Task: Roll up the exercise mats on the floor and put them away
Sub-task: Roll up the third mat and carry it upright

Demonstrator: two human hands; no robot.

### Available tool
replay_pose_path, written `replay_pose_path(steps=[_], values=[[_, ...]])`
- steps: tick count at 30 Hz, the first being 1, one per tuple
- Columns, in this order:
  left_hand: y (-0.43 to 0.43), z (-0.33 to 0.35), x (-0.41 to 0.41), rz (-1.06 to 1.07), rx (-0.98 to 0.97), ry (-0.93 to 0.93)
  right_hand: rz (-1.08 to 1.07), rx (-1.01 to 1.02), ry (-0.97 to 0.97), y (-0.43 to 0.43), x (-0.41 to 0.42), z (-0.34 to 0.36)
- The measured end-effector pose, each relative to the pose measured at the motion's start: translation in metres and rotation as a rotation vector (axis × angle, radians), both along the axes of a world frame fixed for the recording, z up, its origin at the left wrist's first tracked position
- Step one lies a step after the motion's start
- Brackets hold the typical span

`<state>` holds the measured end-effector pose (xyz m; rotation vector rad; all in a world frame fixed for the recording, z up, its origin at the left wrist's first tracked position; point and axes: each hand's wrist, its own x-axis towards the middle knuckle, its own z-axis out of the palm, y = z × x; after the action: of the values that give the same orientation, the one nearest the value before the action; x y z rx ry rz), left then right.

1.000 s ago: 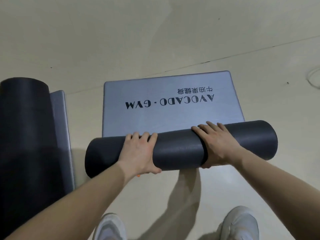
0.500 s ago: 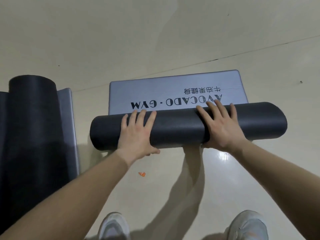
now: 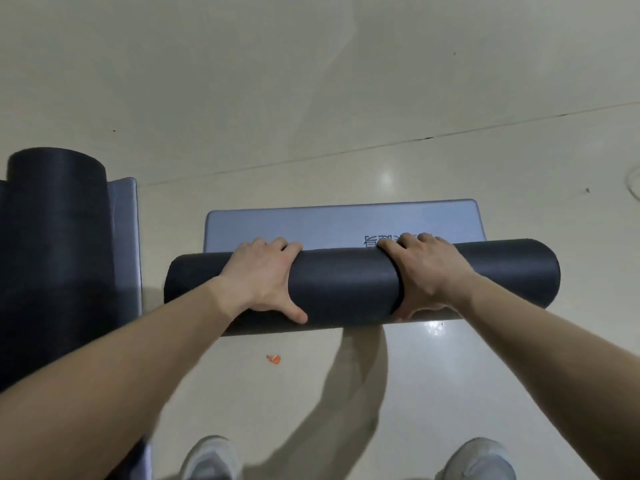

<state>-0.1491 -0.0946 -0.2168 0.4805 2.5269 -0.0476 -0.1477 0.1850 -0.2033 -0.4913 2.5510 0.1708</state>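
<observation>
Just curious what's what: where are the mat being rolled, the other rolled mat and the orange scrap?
mat being rolled (image 3: 346,289): head view, middle of the dark roll.
other rolled mat (image 3: 55,237): head view, dark curved side.
orange scrap (image 3: 273,358): head view, its middle.

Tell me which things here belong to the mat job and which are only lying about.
Belong to the job:
- middle mat, gripped by the left hand and the right hand
- second mat at the left, a dark roll with a gray edge showing

Just lying about:
- orange scrap on the floor
</observation>
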Motion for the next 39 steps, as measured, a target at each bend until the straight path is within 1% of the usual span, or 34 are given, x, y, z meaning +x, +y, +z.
replay_pose_path(steps=[2,5,7,8,11,13,14,16,19,22,26,31,33,36,39], values=[[-0.001,0.003,0.029,-0.005,0.018,-0.049,-0.016,-0.031,-0.03,0.001,0.028,0.001],[0.001,0.011,0.024,0.056,0.053,-0.145,-0.054,-0.036,0.129,0.002,0.075,-0.006],[0.003,0.015,0.014,0.11,0.057,-0.207,-0.052,-0.011,0.132,0.0,0.106,-0.013],[0.004,0.015,0.015,0.108,0.035,-0.179,-0.05,0.0,0.115,-0.001,0.114,-0.018],[0.009,0.014,0.048,0.091,-0.047,0.071,-0.065,-0.009,0.076,-0.001,0.086,-0.022],[0.011,0.006,0.078,0.052,-0.085,0.126,-0.069,-0.061,0.077,-0.001,0.048,-0.019],[0.01,-0.002,0.081,0.019,-0.12,0.143,-0.059,-0.073,0.066,-0.001,0.03,-0.016],[0.006,-0.017,0.064,0.007,-0.128,0.228,-0.025,-0.049,0.062,0.002,0.005,-0.014],[0.001,-0.029,0.028,0.029,-0.036,0.328,0.025,0.012,0.077,0.01,-0.014,-0.018],[-0.005,-0.033,0.017,-0.005,-0.017,0.334,0.085,-0.002,0.086,0.018,-0.027,-0.026],[-0.007,-0.034,0.01,-0.004,0.02,0.334,0.056,-0.043,0.077,0.018,-0.033,-0.031],[-0.007,-0.033,0.006,0.006,0.009,0.326,0.016,-0.054,0.043,0.017,-0.033,-0.028],[-0.007,-0.028,0.002,0.002,0.019,0.312,-0.057,-0.068,0.058,0.027,-0.026,-0.029],[-0.011,-0.015,-0.015,0.012,0.09,0.179,-0.356,-0.163,0.234,0.064,0.0,-0.034],[-0.017,-0.003,-0.016,0.048,0.16,0.032,-0.617,-0.188,0.307,0.095,0.032,-0.038]])
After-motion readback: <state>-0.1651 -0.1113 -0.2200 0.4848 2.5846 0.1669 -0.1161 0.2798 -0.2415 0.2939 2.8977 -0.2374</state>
